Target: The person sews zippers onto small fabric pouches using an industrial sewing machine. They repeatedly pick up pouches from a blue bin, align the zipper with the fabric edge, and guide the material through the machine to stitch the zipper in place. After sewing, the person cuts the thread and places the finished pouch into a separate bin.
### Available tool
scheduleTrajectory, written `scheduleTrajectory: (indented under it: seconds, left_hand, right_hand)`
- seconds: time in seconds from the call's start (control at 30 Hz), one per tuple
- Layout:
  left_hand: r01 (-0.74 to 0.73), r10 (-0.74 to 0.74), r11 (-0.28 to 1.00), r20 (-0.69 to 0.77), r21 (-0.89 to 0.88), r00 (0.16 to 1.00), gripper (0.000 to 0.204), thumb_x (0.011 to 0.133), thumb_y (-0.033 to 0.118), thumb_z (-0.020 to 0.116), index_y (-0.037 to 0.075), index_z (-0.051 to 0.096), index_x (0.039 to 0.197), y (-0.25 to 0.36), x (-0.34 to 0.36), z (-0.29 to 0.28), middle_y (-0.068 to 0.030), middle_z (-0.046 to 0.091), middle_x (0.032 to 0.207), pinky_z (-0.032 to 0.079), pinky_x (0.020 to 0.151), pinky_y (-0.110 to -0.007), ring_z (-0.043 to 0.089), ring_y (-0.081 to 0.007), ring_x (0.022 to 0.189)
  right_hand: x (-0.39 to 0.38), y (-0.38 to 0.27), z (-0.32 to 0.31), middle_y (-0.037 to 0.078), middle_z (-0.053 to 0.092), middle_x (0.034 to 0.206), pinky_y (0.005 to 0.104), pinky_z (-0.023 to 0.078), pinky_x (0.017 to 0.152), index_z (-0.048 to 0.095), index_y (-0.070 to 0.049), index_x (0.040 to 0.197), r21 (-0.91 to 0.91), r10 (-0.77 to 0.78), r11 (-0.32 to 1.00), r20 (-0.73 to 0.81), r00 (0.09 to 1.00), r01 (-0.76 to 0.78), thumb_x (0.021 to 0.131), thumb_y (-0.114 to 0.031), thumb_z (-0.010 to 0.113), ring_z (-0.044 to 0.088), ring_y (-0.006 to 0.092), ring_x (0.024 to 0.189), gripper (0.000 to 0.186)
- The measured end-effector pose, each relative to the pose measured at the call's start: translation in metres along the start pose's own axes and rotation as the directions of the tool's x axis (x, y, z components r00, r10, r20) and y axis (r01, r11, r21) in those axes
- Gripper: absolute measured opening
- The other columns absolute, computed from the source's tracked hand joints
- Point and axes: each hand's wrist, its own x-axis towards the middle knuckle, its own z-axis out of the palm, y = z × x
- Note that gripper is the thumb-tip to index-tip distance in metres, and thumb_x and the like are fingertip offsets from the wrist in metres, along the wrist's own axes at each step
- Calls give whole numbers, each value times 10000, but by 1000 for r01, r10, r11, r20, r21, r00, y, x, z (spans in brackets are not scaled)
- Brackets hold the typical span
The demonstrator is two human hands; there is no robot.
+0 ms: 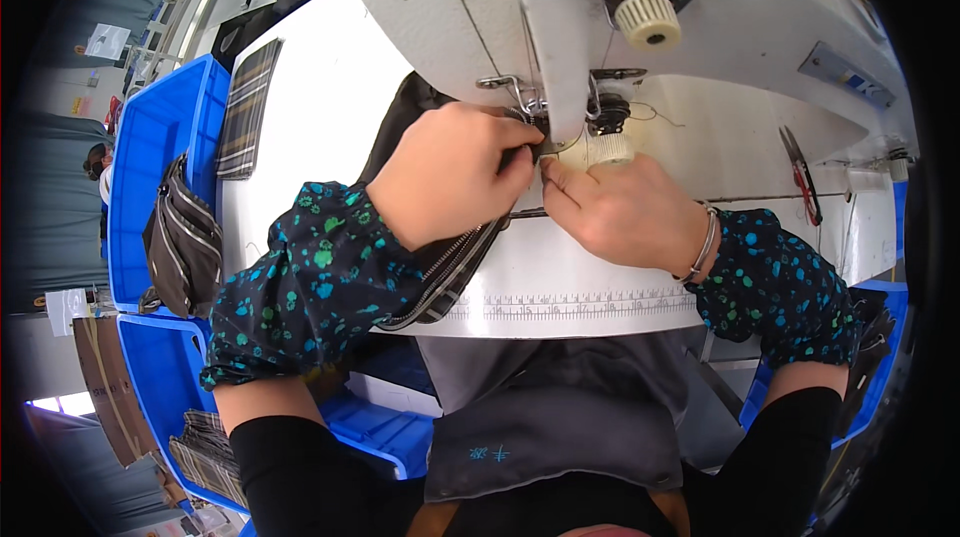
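The dark zippered fabric piece (455, 272) runs from under the sewing machine's head (450, 12) toward the person. Beneath that head, the left hand (450, 172) pinches its edge; the right hand (625, 217) curls nearby, its grip unclear. The cloth looks light and floppy, the zip stiffer; hold it flat along the zip.

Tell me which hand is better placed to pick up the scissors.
Probably the right hand: the scissors lie to its right, with bare tabletop between. The left hand is farther off, over the zippered fabric.
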Motion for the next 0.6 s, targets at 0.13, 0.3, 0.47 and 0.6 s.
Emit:
scheduleTrajectory:
  seconds: [0.13,0.3,0.47,0.6]
  left_hand:
    - [-18,-18,980,-176,-200,984,165,900,131,709,25,769,1012,-27,-8,16,-181,692,957,563,693,-385,690,-312,730]
    - [229,-260,907,-41,-353,965,145,1001,114,727,-14,662,1018,-19,-24,23,-18,635,949,487,722,-265,580,-107,797]
    - [487,-517,446,228,-751,825,138,1004,93,701,47,577,1043,-7,-26,18,5,592,896,593,631,-245,596,-61,748]
    - [509,-514,350,293,-787,806,141,1006,97,696,47,565,1017,-18,-27,14,-1,581,884,571,583,-242,609,-46,743]
  right_hand:
    - [4,1,1,79,649,785,351,524,515,671,-49,873,28,35,999,-63,997,-33,794,-133,692,671,206,589,118]
    - [3,2,10,68,661,749,358,528,532,646,-63,1012,22,214,977,-16,977,-213,866,-137,672,683,232,609,166]
    - [3,12,11,70,662,767,368,545,553,650,-89,1082,118,184,973,113,976,-197,891,-131,656,689,242,632,196]
    - [10,8,6,67,658,824,371,551,558,633,-98,1028,151,130,980,-5,992,-127,887,-134,654,691,252,649,148]
